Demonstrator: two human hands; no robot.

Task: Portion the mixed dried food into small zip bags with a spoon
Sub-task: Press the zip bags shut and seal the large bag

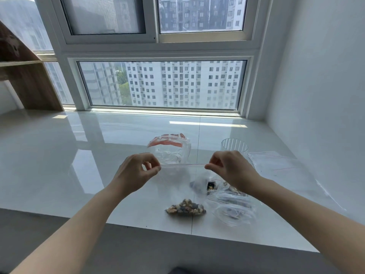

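Zip bag held up by both top corners, a bit of mix in the bottom

Left hand [138, 171] and right hand [230, 169] each pinch an end of the zip bag [182, 186] above the sill [59, 165], near its front edge. Filled bags [233, 202] lie just right of it, a clear cup [234, 145] toward the right wall. Wide bare sill on the left. No readable writing.

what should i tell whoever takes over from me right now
Left hand and right hand each pinch one end of the zip strip of a small zip bag, held up over the counter.
Done: mixed dried food sits in the bag's bottom.
More bags lie to the right, a clear cup behind.
Left: seal this bag, fill the rest. No spoon visible.
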